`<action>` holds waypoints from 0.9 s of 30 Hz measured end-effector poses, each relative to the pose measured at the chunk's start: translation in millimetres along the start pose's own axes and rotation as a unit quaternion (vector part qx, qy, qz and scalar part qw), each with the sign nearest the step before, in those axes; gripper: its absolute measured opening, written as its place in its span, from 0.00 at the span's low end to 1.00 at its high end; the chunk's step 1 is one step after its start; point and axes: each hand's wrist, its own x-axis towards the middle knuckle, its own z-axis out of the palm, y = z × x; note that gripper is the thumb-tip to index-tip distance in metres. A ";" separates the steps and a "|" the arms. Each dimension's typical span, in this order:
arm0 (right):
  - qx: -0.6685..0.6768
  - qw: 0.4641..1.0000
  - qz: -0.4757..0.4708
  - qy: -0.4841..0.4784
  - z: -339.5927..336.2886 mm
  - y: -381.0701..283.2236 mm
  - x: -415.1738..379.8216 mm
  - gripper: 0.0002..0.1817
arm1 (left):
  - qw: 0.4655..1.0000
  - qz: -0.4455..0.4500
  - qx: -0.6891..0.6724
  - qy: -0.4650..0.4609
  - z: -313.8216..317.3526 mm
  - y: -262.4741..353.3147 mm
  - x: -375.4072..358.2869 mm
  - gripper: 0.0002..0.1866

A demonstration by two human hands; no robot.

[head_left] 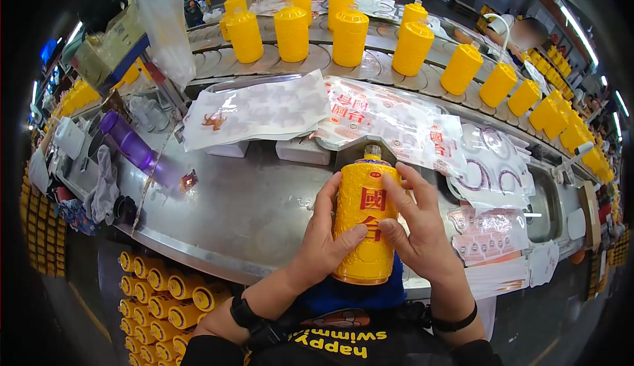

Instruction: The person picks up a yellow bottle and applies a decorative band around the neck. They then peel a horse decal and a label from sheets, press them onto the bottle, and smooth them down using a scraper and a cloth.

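Note:
A yellow bottle [364,260] with red characters and a clear stopper is held close to the body, above the metal table's front edge. My left hand [328,230] wraps its left side, the thumb lying on the front. On the right side, my right hand [417,224] touches the bottle with its thumb and fingers, over the red characters. Just behind the bottle lie sheets with red printed characters [370,118]. A white sheet stack [254,111] rests to their left. Clear sheets with purple curved strips [492,161] lie to the right.
Yellow bottles [350,36] stand along a curved conveyor [317,55] behind the sheets. A purple bottle [125,143] lies at left on the metal table [218,214]. More bottles [158,306] are stacked low at left. A sink [545,201] is at right; co-workers sit beyond the conveyor.

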 end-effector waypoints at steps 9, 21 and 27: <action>0.342 0.918 0.200 -0.014 9.6 16.3 -25.0 0.35 | 0.998 -0.022 -0.059 -0.005 2.0 2.3 -2.7 0.41; 0.398 0.894 0.205 -0.006 20.3 23.3 -28.7 0.42 | 0.999 -0.017 -0.042 0.001 4.7 4.6 -1.4 0.41; 0.393 0.897 0.203 -0.008 20.2 24.0 -28.9 0.43 | 0.999 -0.023 -0.038 0.005 4.5 2.3 -2.0 0.41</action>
